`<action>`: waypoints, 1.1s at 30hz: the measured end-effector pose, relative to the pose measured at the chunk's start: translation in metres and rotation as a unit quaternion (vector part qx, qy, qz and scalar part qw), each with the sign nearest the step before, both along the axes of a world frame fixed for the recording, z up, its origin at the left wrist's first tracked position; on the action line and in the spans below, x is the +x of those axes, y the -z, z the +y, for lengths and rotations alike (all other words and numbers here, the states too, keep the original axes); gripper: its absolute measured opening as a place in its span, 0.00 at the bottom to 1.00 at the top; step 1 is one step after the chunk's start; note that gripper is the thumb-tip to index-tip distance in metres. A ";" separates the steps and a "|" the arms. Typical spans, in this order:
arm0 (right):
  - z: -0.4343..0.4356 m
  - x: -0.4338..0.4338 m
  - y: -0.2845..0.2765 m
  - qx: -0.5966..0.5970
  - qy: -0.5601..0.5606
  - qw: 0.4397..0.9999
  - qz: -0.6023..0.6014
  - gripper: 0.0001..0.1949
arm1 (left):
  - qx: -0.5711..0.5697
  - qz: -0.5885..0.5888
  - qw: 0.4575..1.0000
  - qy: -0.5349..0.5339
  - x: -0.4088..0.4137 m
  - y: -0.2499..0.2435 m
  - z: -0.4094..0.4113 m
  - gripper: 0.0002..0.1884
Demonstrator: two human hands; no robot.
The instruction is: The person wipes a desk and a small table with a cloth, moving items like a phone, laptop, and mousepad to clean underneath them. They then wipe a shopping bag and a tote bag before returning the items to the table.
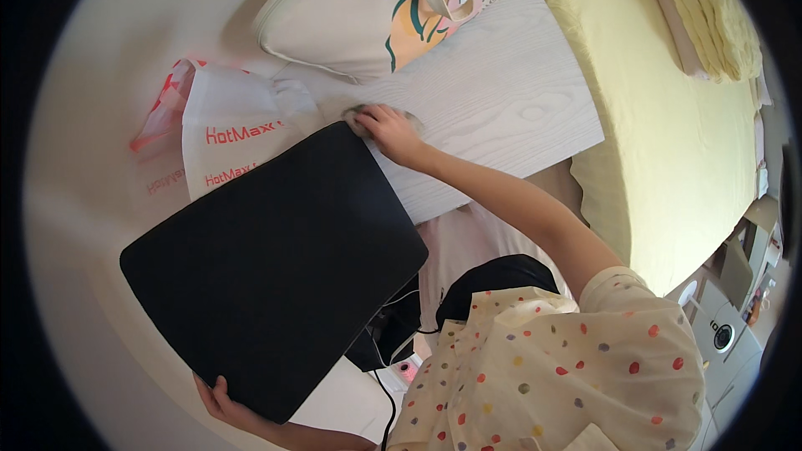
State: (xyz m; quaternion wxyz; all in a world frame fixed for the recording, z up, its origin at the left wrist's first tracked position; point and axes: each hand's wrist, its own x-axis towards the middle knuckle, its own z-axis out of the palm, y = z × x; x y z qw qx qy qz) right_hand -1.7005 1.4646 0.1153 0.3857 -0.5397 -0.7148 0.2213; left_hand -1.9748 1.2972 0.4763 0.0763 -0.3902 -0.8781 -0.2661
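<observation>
A flat black mat [269, 257] with rounded corners is held raised and tilted over the left part of the scene. My left hand [219, 398] grips its bottom left edge, fingers beneath and thumb at the rim. My right hand [390, 131] presses a grey, crumpled cloth [356, 122] onto the pale wood-grain tabletop [501, 94], close to the mat's top corner. Part of the cloth lies hidden under my fingers.
A large cream bag with a printed face [332, 19] stands at the table's back. White plastic bags with red lettering [235, 100] lie behind the mat. Cables and a black bag [382, 344] sit below it. A bed with a yellow sheet [664, 138] is at right.
</observation>
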 end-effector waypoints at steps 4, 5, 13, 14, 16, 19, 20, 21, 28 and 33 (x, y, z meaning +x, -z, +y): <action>0.091 -0.049 -0.006 -0.051 -0.012 0.998 -0.041 0.18 | -0.006 -0.051 0.999 -0.004 0.006 -0.006 -0.006 0.26; 0.114 -0.065 -0.011 -0.077 0.006 0.996 -0.042 0.17 | -0.001 -0.076 0.997 0.000 0.004 -0.009 -0.008 0.26; 0.184 -0.075 0.057 -0.066 0.031 0.976 0.203 0.18 | 0.039 -0.048 0.998 0.017 -0.002 -0.003 0.006 0.25; 0.179 -0.070 0.057 -0.086 0.025 0.978 0.188 0.18 | 0.053 -0.050 0.997 0.019 -0.001 -0.003 0.008 0.24; 0.144 -0.086 0.016 -0.134 -0.013 0.976 0.171 0.17 | 0.042 -0.026 0.999 0.001 -0.006 -0.012 -0.005 0.24; 0.132 -0.067 0.013 -0.124 0.001 0.986 0.111 0.16 | 0.011 0.006 0.999 0.039 -0.018 -0.009 0.002 0.23; 0.130 -0.062 0.012 -0.137 0.009 0.983 0.120 0.16 | -0.003 0.024 0.998 0.054 -0.024 -0.007 0.002 0.23; 0.124 -0.057 0.013 -0.121 0.013 0.985 0.122 0.16 | 0.000 0.028 0.998 0.054 -0.033 -0.007 0.002 0.22; 0.010 -0.008 -0.004 -0.061 0.153 0.973 0.161 0.18 | 0.001 0.162 0.974 0.161 -0.060 0.003 -0.014 0.18; -0.057 0.000 -0.007 -0.055 0.116 0.987 0.098 0.20 | 0.042 0.060 0.985 0.159 -0.042 0.004 0.006 0.18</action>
